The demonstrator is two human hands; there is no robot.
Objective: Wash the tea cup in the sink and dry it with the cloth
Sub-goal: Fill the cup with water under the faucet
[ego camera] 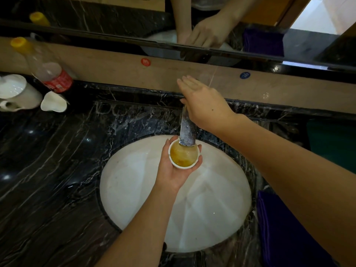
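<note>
Fingers of left hand cradle upright tea cup, mouth up.

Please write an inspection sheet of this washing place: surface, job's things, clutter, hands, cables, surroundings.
Surface: dark marble counter, white sink set in it.
Job's things: tea cup holding amber liquid under the faucet; purple cloth right of the sink.
Clutter: plastic bottle, white teapot, small white pitcher, far left.
Hands: left hand holds the cup; right hand open, on the faucet top.
Cables: nothing seen.
Surroundings: mirror behind; red and blue stickers on the wooden ledge.
</note>
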